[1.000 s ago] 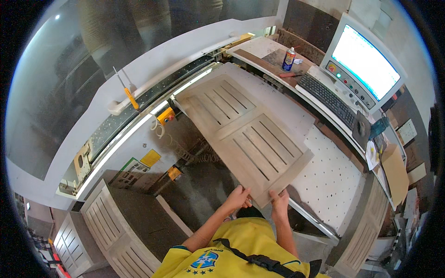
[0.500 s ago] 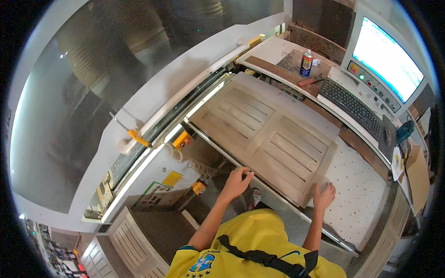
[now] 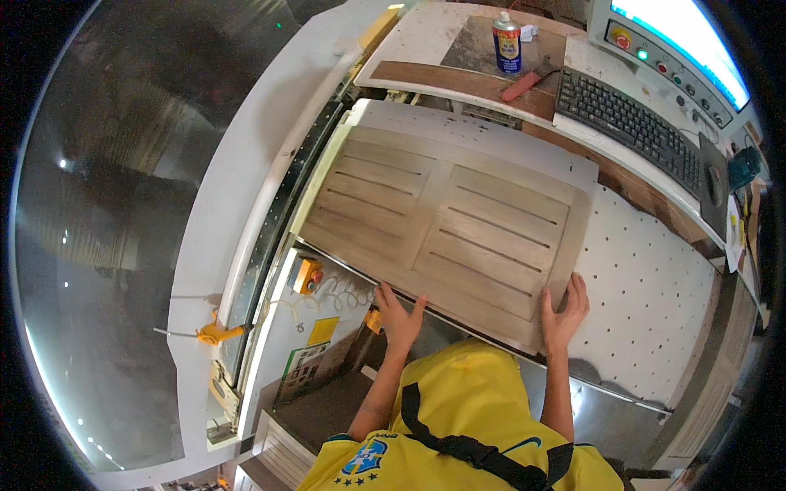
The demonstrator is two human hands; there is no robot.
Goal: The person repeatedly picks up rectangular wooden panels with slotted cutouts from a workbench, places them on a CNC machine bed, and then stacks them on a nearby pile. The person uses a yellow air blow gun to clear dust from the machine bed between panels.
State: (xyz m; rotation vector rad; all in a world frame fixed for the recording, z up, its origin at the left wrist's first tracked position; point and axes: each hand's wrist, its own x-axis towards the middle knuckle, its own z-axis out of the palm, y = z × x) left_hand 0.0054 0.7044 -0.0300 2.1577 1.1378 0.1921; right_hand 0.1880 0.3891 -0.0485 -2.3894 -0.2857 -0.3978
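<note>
A flat brown wooden door panel with two fields of long grooves lies on a white table dotted with small holes. Along its near edge, left of the middle, my left hand is open, fingers and thumb apart, the fingertips at the edge. At the panel's right end is my right hand, also open, with thumb and fingers spread against that edge. A thin grey sheet shows beyond the panel's far side. Neither hand is wrapped around anything.
A machine with a dark window stands on the left, a yellow-handled tool on its ledge. Across the far side are a spray can, a red-handled tool, a keyboard and a monitor. The perforated tabletop extends right.
My view has shifted closer over the table. My left hand has moved left along the panel's near edge and its fingers have spread. My right hand now presses against the panel's right end.
</note>
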